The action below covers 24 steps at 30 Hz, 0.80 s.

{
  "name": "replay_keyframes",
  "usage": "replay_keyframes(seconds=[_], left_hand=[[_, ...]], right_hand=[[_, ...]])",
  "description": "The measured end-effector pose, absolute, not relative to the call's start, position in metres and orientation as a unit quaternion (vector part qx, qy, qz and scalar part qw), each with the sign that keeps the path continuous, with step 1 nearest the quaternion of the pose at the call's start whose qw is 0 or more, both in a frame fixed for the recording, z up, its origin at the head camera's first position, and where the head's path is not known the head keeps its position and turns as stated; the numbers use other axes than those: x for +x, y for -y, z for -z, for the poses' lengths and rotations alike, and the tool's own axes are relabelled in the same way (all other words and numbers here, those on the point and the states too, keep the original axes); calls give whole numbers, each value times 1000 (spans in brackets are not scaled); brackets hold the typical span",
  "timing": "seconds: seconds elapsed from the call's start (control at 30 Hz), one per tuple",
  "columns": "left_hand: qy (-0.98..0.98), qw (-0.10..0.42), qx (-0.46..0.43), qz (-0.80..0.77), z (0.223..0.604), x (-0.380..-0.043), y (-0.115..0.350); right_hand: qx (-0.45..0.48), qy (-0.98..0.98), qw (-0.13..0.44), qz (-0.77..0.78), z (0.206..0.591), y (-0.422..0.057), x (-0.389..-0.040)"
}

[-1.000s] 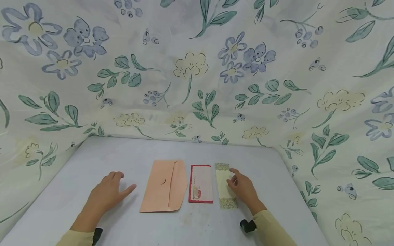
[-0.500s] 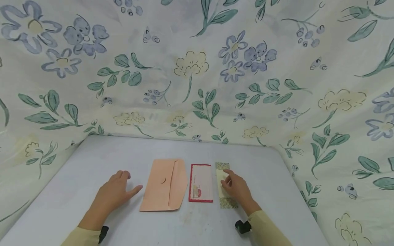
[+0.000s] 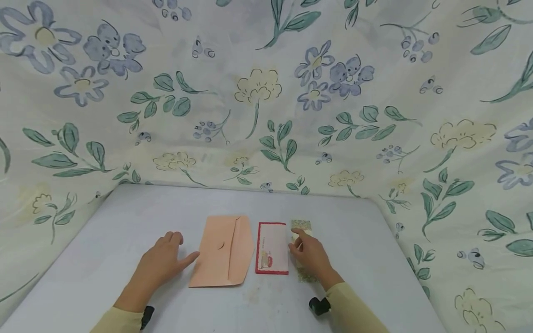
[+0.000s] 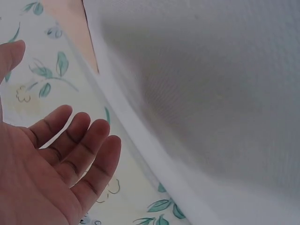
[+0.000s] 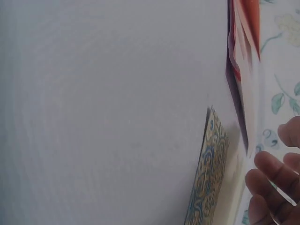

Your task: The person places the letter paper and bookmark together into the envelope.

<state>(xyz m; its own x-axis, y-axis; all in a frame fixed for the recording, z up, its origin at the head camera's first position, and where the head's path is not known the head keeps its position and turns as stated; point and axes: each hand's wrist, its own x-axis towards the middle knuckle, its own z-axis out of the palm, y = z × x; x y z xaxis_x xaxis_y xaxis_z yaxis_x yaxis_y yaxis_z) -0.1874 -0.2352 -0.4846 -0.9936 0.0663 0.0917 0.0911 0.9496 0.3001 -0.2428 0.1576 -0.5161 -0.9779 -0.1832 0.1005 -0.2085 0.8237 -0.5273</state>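
A peach envelope (image 3: 216, 259) with a pointed flap lies flat on the table, left of centre. Beside it is a pale card (image 3: 272, 243) with a red border and a small picture printed low on it. To the right, a cream slip with gold-patterned ends (image 3: 301, 224) lies partly hidden under my right hand (image 3: 314, 259). That hand hovers with fingers loosely bent, its tips near the card's right edge and nothing in them. My left hand (image 3: 160, 263) has its thumb tip right at the envelope's left edge. Its fingers (image 4: 101, 161) are relaxed and hold nothing.
The white table (image 3: 166, 203) backs onto a floral cloth (image 3: 258, 115) that rises behind and at both sides. Black wrist cameras sit under both cuffs, the right one (image 3: 319, 306) showing more. Faint stains mark the tabletop in front of the card.
Both hands have moved inward: the left hand rightward to the envelope's edge, the right hand leftward across the patterned slip toward the card. The papers have stayed in place.
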Motion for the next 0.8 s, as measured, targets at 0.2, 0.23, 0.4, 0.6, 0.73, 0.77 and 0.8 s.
replay_keyframes(seconds=[0.2,0.23,0.4,0.6,0.73,0.77,0.8], left_hand=[[986,39,-41,156,486,-188,231],[986,36,-41,156,486,-188,230],[987,35,-43,154,487,-189,224],[986,43,-55,151,490,-189,219],[986,49,-63,146,491,-189,216],[986,51,-65,145,492,-189,215],[986,53,-67,144,492,-189,214]], right_hand=[[101,955,14,-278,519,-151,-242],[98,955,11,-279,519,-150,-242],[93,953,-4,-290,519,-144,-241],[99,948,-15,-302,519,-133,-241],[94,949,-18,-301,519,-126,-240],[94,950,-18,-299,519,-125,-240],[94,950,-18,-296,519,-124,-240]])
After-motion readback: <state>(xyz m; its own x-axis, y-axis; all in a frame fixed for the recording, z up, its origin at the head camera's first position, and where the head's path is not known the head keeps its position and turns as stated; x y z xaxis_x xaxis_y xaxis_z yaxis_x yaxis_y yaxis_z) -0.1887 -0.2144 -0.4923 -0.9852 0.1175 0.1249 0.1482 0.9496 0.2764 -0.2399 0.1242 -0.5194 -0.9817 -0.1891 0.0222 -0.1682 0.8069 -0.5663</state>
